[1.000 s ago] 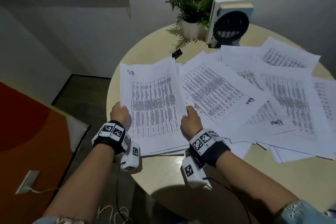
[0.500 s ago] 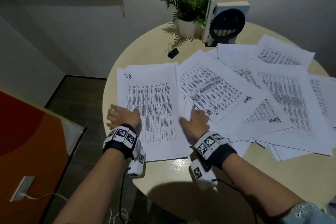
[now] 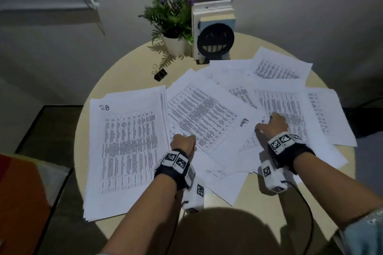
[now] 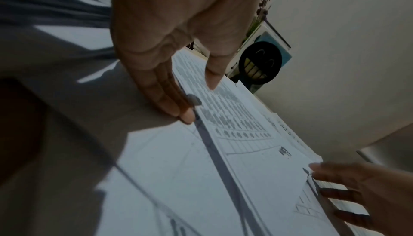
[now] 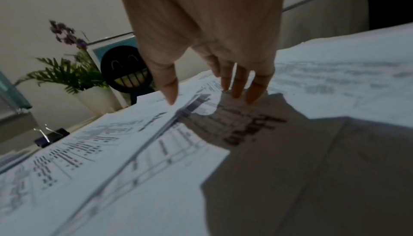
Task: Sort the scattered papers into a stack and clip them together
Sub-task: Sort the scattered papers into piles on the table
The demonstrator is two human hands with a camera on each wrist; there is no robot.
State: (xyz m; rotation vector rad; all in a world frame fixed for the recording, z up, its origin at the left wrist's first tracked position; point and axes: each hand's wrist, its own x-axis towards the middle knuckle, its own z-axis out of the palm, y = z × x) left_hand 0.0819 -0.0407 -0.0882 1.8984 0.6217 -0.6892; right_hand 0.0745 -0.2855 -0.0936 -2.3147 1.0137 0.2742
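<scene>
A stack of printed papers (image 3: 124,151) with "28" written on top lies at the table's left. Loose printed sheets (image 3: 279,97) spread across the middle and right. A tilted sheet (image 3: 207,124) lies on top between my hands. My left hand (image 3: 183,143) is at its near left edge; in the left wrist view the straight fingers (image 4: 178,109) touch that edge and the thumb hovers over the print. My right hand (image 3: 269,124) is at its right corner, fingertips (image 5: 236,88) on the paper beneath and thumb above the sheet. A black binder clip (image 3: 159,73) lies behind the stack.
The round beige table (image 3: 259,209) has a potted plant (image 3: 174,27) and books behind a black smiley bookend (image 3: 215,41) at its far edge. The stack overhangs the table's left rim. Bare tabletop shows near the front edge and around the clip.
Both hands have left the "28" stack and moved right, to the two sides of the tilted middle sheet. The stack now lies flat on the table.
</scene>
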